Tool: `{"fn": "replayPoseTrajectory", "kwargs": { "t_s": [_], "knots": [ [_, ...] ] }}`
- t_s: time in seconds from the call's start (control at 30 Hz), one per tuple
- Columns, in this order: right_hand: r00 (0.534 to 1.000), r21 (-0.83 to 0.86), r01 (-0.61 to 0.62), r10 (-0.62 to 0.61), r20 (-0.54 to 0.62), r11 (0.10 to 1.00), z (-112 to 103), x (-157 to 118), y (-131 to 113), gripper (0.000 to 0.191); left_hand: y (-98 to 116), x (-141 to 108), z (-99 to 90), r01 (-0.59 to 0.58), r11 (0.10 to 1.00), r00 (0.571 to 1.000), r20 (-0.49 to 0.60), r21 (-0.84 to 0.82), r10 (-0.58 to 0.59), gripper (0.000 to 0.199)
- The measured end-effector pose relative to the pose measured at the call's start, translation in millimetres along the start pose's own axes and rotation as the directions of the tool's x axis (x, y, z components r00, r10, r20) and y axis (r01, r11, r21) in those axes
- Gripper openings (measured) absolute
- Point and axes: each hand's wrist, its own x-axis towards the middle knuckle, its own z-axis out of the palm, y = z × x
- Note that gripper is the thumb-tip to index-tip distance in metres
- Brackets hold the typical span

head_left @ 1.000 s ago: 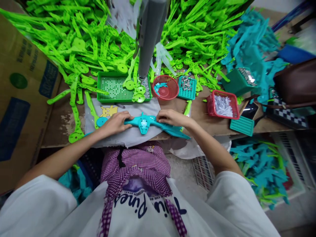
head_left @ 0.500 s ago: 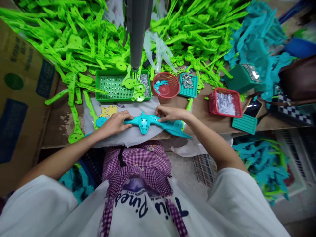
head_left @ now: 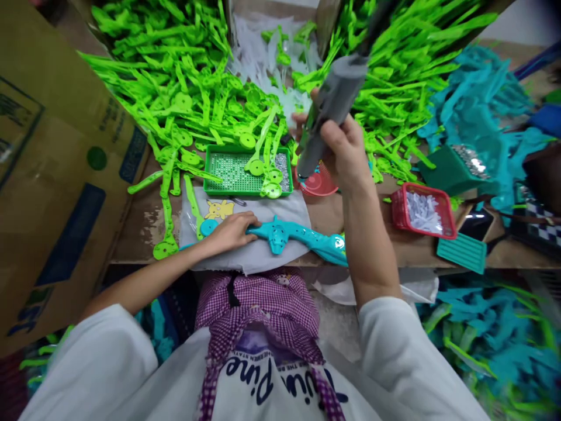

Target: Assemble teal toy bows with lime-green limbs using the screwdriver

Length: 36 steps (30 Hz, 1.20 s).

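A turquoise plastic toy part (head_left: 302, 235), long with a bulky middle piece, lies across a grey cloth (head_left: 284, 204) at the front of the table. My left hand (head_left: 235, 231) is closed on its left portion, thumb on the near side and fingers on the far side. Higher up on the right, my right hand (head_left: 346, 146) wraps round a grey electric screwdriver (head_left: 333, 88). The tool tilts, its lower end over a red round basket (head_left: 322, 184) and apart from the turquoise part.
Behind the cloth stands a green tray (head_left: 245, 193) with small metal pieces and lime-green parts. Heaps of lime-green parts (head_left: 175, 76) cover the back. On the right are a red basket (head_left: 398, 216) of white pieces and a teal tray (head_left: 460, 254). A cardboard box (head_left: 65, 146) flanks the left.
My right hand has left the turquoise part and taken hold of the electric screwdriver, which hung freely before. My left hand stays on the part. The whole view has shifted.
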Motion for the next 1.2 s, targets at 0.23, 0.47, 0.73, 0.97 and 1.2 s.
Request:
{"fn": "replayPoseTrajectory", "kwargs": {
  "t_s": [0.23,0.47,0.73,0.97,1.2],
  "knots": [
    [0.989,0.510,-0.113,0.144,-0.023,0.853,91.0,28.0,-11.7,0.059,-1.8,0.0,1.1,-0.040,0.999,0.999,-0.004,-0.037,0.040,0.023],
    [0.946,0.505,-0.127,0.257,-0.196,0.854,159.2,62.8,22.6,0.066,-3.2,-0.2,1.9,-0.076,0.996,0.997,-0.002,-0.037,0.076,0.020],
    [0.979,0.420,-0.122,0.178,-0.096,0.899,172.8,63.4,58.1,0.060,-3.9,-1.2,2.0,-0.093,0.994,0.996,0.009,-0.064,0.093,0.019],
    [0.941,0.423,-0.123,0.241,-0.239,0.898,174.9,59.2,42.5,0.061,-4.5,-0.9,2.6,-0.072,0.994,0.997,0.003,-0.087,0.072,0.018],
    [0.949,0.284,-0.200,0.257,-0.182,0.938,160.0,61.2,28.1,0.074,-2.5,-1.1,0.4,-0.054,0.995,0.999,-0.011,-0.085,0.053,0.018]
  ]
}}
